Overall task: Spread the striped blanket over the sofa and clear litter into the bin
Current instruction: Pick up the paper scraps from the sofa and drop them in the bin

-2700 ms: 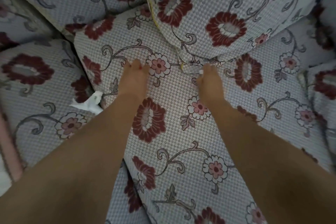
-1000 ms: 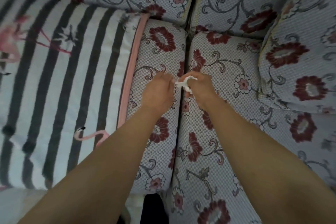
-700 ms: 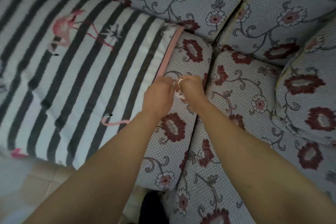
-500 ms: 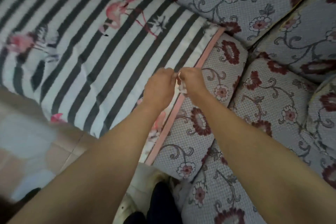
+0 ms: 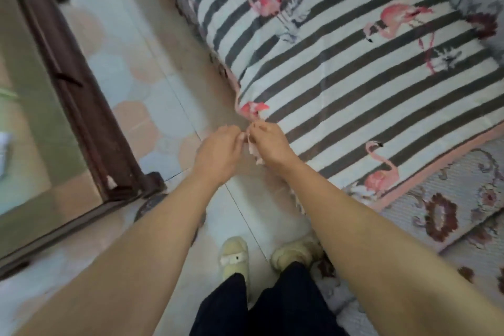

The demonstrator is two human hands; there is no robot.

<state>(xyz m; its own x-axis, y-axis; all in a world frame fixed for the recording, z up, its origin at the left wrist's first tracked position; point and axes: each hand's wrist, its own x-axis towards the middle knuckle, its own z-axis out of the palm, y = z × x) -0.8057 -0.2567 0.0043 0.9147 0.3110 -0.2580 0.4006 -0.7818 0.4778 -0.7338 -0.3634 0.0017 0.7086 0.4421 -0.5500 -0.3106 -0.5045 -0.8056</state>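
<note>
Pinching white litter [image 5: 252, 148] between curled left hand [image 5: 218, 154] and right hand [image 5: 270, 143], beside striped blanket [image 5: 341, 63].

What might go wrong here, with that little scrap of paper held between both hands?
The white scrap is pinched between the right hand and the left hand over the tiled floor, so a piece may tear off and drop there. No bin shows in this view, so it must be carried. The hands are beside the striped blanket edge and may drag it askew.
</note>
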